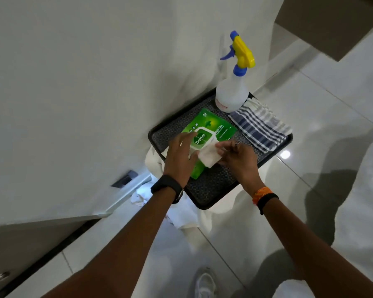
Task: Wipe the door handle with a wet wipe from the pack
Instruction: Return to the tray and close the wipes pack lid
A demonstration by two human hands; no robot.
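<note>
Green and glossy, the Dettol wet-wipe pack [205, 138] lies flat on a black textured tray [211, 188], with its flap lifted and a white wet wipe [207, 155] drawn out over its near half. The left hand [179, 160], at 9 o'clock of the pack, lies with its fingers loosely spread on the pack beside the flap, the thumb touching the wipe's edge. The right hand [237, 158], at 3 o'clock of the wipe, has its grip pinching the wipe's right edge between thumb and fingertips.

At 12 o'clock on the tray stands a spray bottle [232, 95] with a yellow and blue trigger head, and at 2 o'clock, just beside it, lies a folded striped cloth [260, 127] that overhangs the tray's rim. No door handle is clearly in view.

From here the likely trouble is with the pull. If the left hand eases off, the light pack may lift with the wipe and slide on the tray. A sideways tug could tear the damp sheet or drag a second one out after it. Leaving the flap up would let the rest dry out. The tray seems to sit on something draped in white fabric, so a hard press near its edge may tip it.
</note>
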